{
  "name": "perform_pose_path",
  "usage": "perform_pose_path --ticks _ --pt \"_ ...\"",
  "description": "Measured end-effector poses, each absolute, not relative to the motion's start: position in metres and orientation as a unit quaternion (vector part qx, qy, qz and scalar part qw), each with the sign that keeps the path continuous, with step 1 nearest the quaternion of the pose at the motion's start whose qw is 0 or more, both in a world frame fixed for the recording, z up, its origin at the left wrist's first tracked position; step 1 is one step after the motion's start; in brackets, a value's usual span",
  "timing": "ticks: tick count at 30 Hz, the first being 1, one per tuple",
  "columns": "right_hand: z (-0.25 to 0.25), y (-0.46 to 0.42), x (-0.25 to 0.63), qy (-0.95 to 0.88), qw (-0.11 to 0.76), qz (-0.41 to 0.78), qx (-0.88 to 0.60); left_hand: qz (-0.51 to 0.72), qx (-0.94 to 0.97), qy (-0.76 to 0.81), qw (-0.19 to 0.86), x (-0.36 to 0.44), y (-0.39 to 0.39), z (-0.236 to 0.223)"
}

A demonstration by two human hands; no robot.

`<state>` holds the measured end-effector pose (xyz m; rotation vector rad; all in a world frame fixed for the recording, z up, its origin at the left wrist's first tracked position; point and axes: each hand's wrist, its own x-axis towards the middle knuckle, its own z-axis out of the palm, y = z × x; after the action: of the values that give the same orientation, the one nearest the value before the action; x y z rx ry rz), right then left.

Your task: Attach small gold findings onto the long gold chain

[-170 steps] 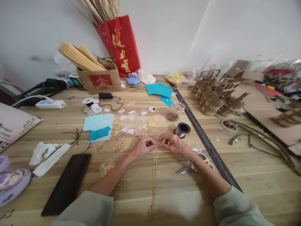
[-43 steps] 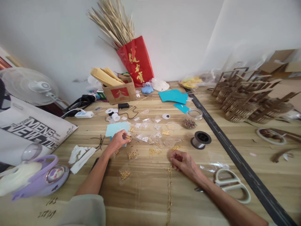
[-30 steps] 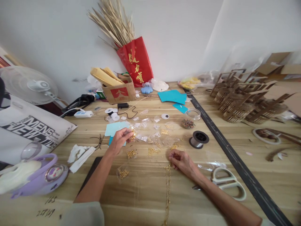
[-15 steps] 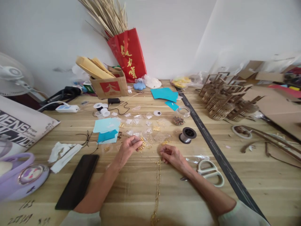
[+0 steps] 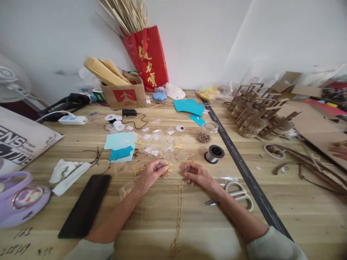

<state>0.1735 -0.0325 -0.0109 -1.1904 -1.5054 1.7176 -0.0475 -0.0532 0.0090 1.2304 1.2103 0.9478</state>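
Observation:
My left hand (image 5: 155, 173) is closed in a pinch at the edge of a small clear bag of gold beads (image 5: 168, 169). To its right, my right hand (image 5: 199, 176) has thumb and fingertips pressed together; whatever lies between them is too small to make out. A gold chain (image 5: 178, 213) runs down the table between my forearms, its upper end just below my right fingertips. More gold beads (image 5: 189, 160) lie right behind that hand. Scissors with pale handles (image 5: 238, 195) rest partly under my right forearm. A spool of thin wire (image 5: 214, 154) stands farther right.
Small bags of findings (image 5: 155, 137) spread behind my hands. Blue cards (image 5: 120, 153) and a black phone (image 5: 85, 206) lie left. Small woven baskets (image 5: 252, 112) stand beyond the black strip (image 5: 238, 159). Another person's hand (image 5: 338, 150) shows at the right edge.
The view has shifted slightly. My left hand has moved a little right, closer to my right hand, uncovering bead bags beside its wrist. Another person's hand has appeared at far right.

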Motion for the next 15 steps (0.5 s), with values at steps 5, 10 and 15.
perform_pose_path --ticks 5,10,15 --pt "-0.006 -0.032 0.178 -0.590 0.269 0.611 -0.453 0.393 0.532 0.510 0.550 -0.047 -0.054 0.006" --pt "0.000 -0.031 0.181 -0.661 0.260 0.516 -0.479 0.388 0.528 0.522 0.546 -0.046 -0.055 0.006" --pt "0.014 -0.032 0.186 -0.793 0.211 0.288 -0.495 0.395 0.503 0.525 0.562 -0.044 -0.055 0.007"
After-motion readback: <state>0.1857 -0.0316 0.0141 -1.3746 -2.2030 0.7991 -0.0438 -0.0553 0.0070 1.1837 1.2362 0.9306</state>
